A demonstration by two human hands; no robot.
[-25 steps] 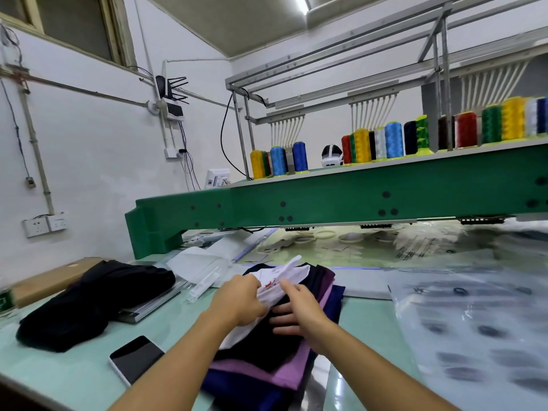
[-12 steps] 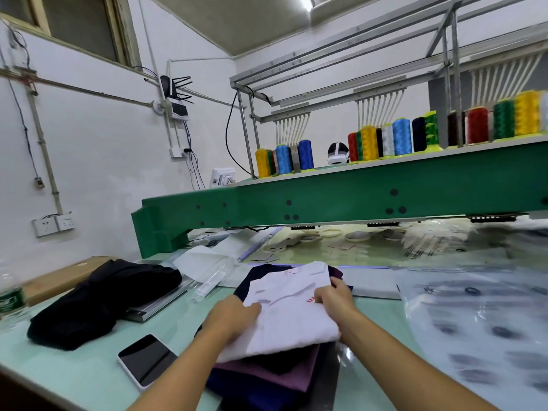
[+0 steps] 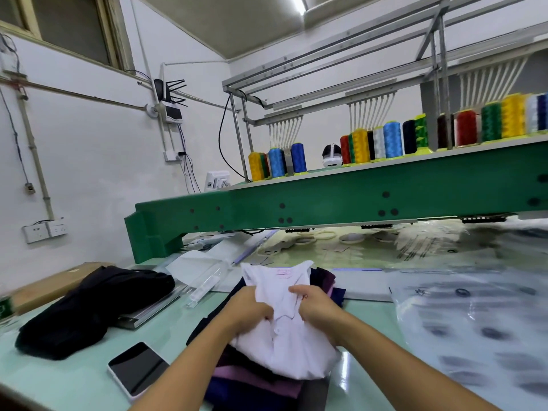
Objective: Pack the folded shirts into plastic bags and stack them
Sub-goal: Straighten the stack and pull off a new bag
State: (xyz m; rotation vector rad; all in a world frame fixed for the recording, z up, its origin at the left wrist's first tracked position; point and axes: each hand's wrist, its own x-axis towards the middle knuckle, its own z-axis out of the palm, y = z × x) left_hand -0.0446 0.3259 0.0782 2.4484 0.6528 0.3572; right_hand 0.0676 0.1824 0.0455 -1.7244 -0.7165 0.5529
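Head view: both hands — left (image 3: pixel 252 310), right (image 3: pixel 315 307) — clench the white shirt (image 3: pixel 284 330) near its collar, likely tidying the fold. It rests atop the dark shirt pile (image 3: pixel 252 384); plastic bags (image 3: pixel 474 321) lie right, ready.

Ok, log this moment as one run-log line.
step: handling white shirt | left hand: grips shirt | right hand: grips shirt | shirt: on garment stack | plastic bags: right, untouched
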